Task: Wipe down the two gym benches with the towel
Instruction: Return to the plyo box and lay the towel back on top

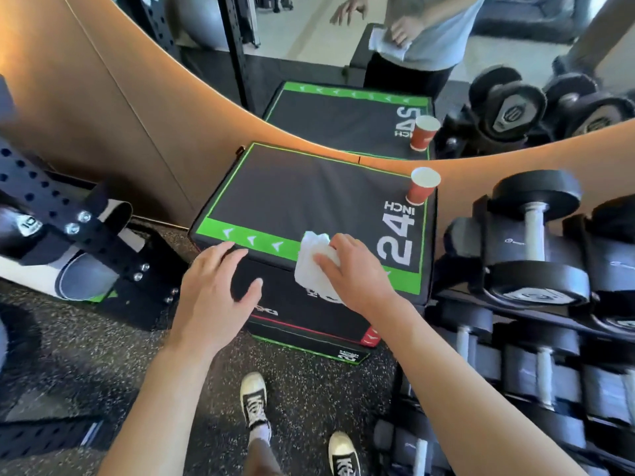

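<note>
Floor: dark speckled rubber floor (309, 400) underfoot, two black-and-white sneakers (253, 400) on it at the bottom of the view.
Left hand: left hand (216, 290) is spread, fingers straight, hovering at or resting on the near left edge of the box; it has hold of nothing.
Right hand: right hand (354, 266) presses the white towel (314, 262), fingers laid over it and the thumb tucked against the cloth.
Towel: bunched on the green near border of the box top, hanging partly over the front edge.
Box: black padded box (309, 197) with green trim and "24 INCH" in white, stacked on a lower padded piece.
Cup: red paper cup (422, 186) upright on the far right corner of the box; its contents probably cannot be made out from here.
Right side: rack of black dumbbells (536, 242) just beside the box.
Left side: black perforated steel frame (51, 214).
Far: mirror (343, 56) on a tan wall, reflecting box, cup and the person.
</note>
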Motion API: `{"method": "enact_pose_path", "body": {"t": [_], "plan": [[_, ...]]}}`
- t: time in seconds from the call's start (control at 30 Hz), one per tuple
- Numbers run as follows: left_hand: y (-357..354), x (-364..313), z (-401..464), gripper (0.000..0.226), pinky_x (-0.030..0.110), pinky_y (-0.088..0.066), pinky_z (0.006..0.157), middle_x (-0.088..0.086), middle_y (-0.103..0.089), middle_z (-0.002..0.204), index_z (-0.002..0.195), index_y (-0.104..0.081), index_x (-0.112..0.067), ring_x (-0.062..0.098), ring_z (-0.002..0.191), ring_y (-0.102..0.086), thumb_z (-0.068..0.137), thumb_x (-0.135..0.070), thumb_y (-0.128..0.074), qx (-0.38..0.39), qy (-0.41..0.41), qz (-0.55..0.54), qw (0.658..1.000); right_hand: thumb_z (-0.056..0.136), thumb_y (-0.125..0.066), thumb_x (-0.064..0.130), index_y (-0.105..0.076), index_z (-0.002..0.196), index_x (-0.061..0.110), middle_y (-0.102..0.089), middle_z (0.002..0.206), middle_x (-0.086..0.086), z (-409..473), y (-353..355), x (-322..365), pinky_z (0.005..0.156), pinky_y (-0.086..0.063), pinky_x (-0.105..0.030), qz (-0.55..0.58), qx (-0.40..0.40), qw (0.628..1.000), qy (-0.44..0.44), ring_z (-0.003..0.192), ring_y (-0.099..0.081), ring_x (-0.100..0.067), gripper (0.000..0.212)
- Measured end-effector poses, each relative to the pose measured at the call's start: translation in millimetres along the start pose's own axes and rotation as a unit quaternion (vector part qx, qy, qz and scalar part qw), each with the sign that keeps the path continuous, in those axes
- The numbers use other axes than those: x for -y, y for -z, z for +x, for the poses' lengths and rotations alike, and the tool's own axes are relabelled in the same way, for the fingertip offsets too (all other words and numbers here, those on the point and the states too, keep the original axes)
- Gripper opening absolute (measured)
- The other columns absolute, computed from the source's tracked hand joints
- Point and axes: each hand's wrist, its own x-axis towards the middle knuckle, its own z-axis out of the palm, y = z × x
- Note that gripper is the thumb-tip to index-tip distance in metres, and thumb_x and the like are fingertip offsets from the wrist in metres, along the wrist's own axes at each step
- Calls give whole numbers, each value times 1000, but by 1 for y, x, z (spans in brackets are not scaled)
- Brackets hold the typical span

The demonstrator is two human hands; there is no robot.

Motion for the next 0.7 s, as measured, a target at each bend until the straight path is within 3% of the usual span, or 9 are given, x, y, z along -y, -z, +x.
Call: {"method": "enact_pose_path", "body": {"t": [0.27,0.4,0.7], "plan": [[5,96,129,61,53,-42,112,6,-51,152,141,-62,-14,31,143,-44,92,-50,-55,46,-72,27,996,103,-53,45,-54,110,16,-58,105,3,103,-57,36,75,-44,-38,-31,-5,998,-53,100,-53,-24,30],[3,134,188,56,57,-42,112,7,-50,153,142,-60,-14,32,144,-44,96,-45,-66,64,-118,48,990,103,-52,45,-54,110,15,-57,105,2,138,-82,48,72,-35,-34,-62,-2,995,-78,100,-53,-24,31],[-36,152,254,59,53,-38,116,2,-46,157,146,-57,-19,28,148,-39,97,-51,-59,125,-164,28,978,104,-52,46,-56,113,12,-59,108,-1,187,-116,41,78,-40,-37,-81,12,991,-107,101,-52,-25,35]]}}
